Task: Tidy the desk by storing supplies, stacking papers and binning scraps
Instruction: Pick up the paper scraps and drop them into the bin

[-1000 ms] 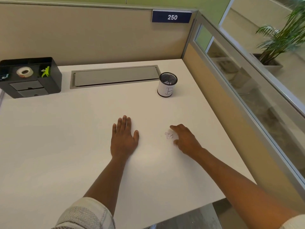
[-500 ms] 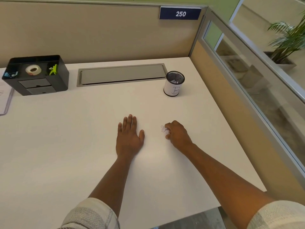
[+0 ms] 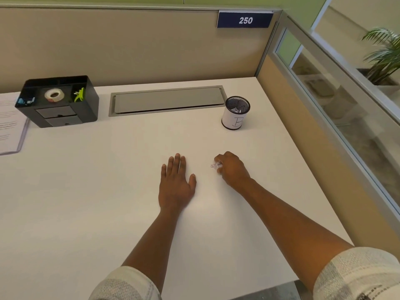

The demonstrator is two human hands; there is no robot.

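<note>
My right hand (image 3: 232, 168) rests on the white desk (image 3: 108, 191) with its fingers curled around a small crumpled white paper scrap (image 3: 215, 165), which pokes out at the fingertips. My left hand (image 3: 176, 184) lies flat and empty on the desk just to the left, fingers together. A black mesh cup (image 3: 236, 112) with a white label stands upright at the back right and holds crumpled paper. A black desk organiser (image 3: 59, 100) at the back left holds a tape roll (image 3: 54, 95), a green clip (image 3: 79, 95) and blue clips. A stack of papers (image 3: 9, 124) lies at the far left edge.
A grey cable-tray lid (image 3: 167, 100) is set into the desk at the back. Beige partition walls close the back and right sides, with glass panels above the right one. The desk's front edge runs beneath my forearms.
My right hand's fingers have closed around the paper scrap that lay loose beside them. The view has shifted so the papers at the left show. The left hand stays flat.
</note>
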